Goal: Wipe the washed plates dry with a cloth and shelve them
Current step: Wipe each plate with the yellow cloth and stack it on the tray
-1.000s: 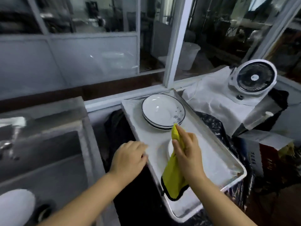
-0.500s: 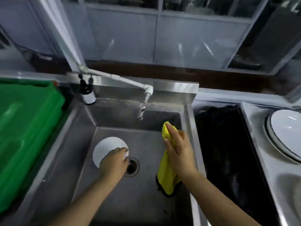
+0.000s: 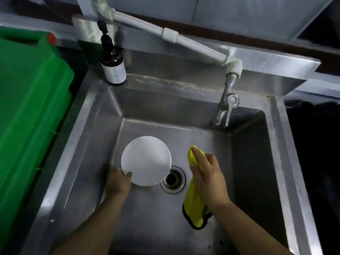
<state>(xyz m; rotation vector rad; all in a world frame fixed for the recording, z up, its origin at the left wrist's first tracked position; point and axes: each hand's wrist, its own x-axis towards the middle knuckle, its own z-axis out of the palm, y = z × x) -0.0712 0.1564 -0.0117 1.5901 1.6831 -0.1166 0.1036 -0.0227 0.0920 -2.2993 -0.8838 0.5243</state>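
plate: white plate [image 3: 146,161] in the steel sink [image 3: 103,111], just beside the drain [image 3: 173,179].
my left hand [image 3: 117,182]: fingers curled round the plate's near edge, thumb on top.
my right hand [image 3: 208,176]: gripping the yellow cloth [image 3: 195,208], which hangs below my palm.
back ledge: brown pump bottle [image 3: 112,64].

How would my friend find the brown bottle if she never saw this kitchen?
Start at the big steel sink and look to its back left corner, beside the green crate. The brown bottle stands upright there on the ledge. It is the only dark glass thing, with a black pump top and a white label.
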